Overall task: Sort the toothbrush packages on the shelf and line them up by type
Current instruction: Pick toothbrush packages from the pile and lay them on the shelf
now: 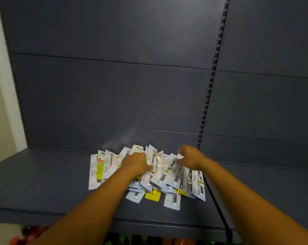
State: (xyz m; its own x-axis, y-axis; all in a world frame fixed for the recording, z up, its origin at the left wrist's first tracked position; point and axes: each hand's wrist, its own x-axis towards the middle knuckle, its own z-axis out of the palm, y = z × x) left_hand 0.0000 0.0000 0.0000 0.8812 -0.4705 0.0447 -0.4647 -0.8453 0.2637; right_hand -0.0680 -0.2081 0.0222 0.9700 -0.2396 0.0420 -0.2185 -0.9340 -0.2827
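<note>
A loose heap of several toothbrush packages (167, 175) lies in the middle of the dark grey shelf (43, 184). Most are white cards with dark brushes; one has a yellow card (152, 196) and one a yellow label (100, 172). My left hand (135, 162) lies on the pile's middle, fingers curled down onto the packages. My right hand (189, 156) is over the pile's right part, fingers bent and pinching the top edge of a white package (174, 171). The fingertips of both hands are partly hidden among the cards.
The shelf's grey back panel (114, 94) rises behind the pile. A slotted upright (209, 96) runs down right of the pile, and a dark divider line crosses the shelf toward the front. Bare shelf lies left and right. Colourful goods show below the front edge.
</note>
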